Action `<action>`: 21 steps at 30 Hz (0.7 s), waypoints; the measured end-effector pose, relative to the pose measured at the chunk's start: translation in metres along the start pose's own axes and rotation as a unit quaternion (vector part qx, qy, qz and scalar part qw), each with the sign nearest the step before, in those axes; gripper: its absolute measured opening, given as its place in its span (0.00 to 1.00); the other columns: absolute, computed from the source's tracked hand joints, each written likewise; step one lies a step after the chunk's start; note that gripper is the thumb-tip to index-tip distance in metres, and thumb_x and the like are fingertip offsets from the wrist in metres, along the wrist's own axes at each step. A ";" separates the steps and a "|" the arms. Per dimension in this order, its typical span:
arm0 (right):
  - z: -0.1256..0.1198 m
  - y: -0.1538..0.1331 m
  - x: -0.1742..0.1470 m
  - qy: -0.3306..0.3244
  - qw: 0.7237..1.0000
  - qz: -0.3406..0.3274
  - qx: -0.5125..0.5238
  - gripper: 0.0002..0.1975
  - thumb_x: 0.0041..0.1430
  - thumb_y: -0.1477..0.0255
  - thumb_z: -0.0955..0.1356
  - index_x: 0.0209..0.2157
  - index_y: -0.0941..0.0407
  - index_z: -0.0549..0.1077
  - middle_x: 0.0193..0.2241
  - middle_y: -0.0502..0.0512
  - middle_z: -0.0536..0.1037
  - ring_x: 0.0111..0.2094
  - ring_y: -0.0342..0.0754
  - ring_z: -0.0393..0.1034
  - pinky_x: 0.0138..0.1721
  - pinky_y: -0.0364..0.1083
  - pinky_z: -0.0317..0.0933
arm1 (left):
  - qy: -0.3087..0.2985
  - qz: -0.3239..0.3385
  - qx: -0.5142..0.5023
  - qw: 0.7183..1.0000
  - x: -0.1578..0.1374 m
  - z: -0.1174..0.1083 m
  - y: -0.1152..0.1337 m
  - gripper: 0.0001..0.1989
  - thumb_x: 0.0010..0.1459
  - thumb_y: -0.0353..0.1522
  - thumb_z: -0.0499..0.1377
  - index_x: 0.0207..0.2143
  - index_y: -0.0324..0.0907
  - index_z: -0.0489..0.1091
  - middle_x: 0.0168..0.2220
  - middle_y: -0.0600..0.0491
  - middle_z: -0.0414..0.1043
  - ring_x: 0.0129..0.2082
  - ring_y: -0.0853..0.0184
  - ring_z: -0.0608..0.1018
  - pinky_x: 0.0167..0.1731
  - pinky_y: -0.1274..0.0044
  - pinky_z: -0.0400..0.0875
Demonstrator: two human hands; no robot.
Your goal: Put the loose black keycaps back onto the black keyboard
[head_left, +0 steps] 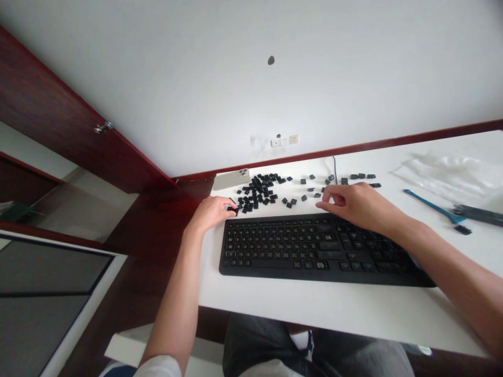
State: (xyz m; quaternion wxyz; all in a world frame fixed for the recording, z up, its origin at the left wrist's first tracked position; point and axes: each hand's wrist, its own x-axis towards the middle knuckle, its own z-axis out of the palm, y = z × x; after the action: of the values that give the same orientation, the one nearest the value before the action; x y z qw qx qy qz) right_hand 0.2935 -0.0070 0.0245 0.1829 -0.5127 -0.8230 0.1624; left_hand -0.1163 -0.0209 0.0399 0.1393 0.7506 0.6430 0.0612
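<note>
A black keyboard [271,272] lies on the white table [283,298], with many of its key positions bare and a few wide keys in place. Behind its left half is a loose heap of black keycaps [257,191]. My left hand [212,212] is at the heap's front left edge, thumb and forefinger closed around a black keycap [233,211]. Over the keyboard's back edge, right of the middle, hovers my right hand [351,206]. Its thumb and forefinger are bent together in a pinch; whatever is between the tips is too small to make out.
A phone [230,180] lies behind the heap, camera side up. More keycaps are scattered behind my right hand, near a cable [335,168]. On the right are a blue brush [432,204], a dark tool [479,214] and clear plastic wrapping [451,173]. A wall stands behind the table.
</note>
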 end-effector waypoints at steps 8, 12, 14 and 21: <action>-0.001 0.002 -0.001 0.008 1.000 -0.013 0.002 0.18 0.67 0.52 0.67 0.32 0.51 0.76 0.21 0.49 0.72 0.22 0.47 0.63 0.29 0.47 0.54 | 0.006 -0.001 -0.106 0.994 -0.001 -0.004 0.001 0.13 0.57 0.42 0.67 0.39 0.43 0.83 0.20 0.60 0.56 0.21 0.72 0.59 0.28 0.76 0.50; -0.004 -0.006 -0.003 0.036 0.998 -0.041 0.020 0.18 0.68 0.53 0.67 0.32 0.52 0.75 0.19 0.48 0.69 0.20 0.45 0.60 0.28 0.47 0.53 | 0.044 -0.014 -0.383 0.923 0.002 0.004 0.014 0.23 0.56 0.47 0.68 0.44 0.39 0.78 0.20 0.63 0.51 0.22 0.73 0.55 0.27 0.77 0.49; -0.003 -0.015 -0.006 0.050 0.996 -0.064 0.033 0.17 0.69 0.55 0.67 0.32 0.52 0.74 0.18 0.47 0.67 0.19 0.44 0.59 0.27 0.46 0.53 | 0.016 -0.006 -0.536 0.844 0.004 0.013 0.025 0.26 0.55 0.49 0.68 0.47 0.39 0.76 0.20 0.65 0.46 0.21 0.74 0.52 0.26 0.77 0.50; 0.012 -0.047 -0.015 0.096 0.976 -0.180 0.079 0.12 0.71 0.62 0.67 0.34 0.53 0.75 0.24 0.50 0.74 0.24 0.44 0.66 0.28 0.45 0.57 | -0.109 -0.006 -0.641 0.759 -0.004 0.033 0.063 0.18 0.57 0.48 0.67 0.38 0.43 0.74 0.21 0.64 0.36 0.21 0.72 0.46 0.25 0.76 0.50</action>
State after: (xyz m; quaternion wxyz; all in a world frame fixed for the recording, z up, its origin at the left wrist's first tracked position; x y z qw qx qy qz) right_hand 0.2571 -0.0413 0.0328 0.3271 -0.3530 -0.8652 0.1411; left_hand -0.0486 -0.0375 0.0273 0.6575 0.4837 0.4382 0.3765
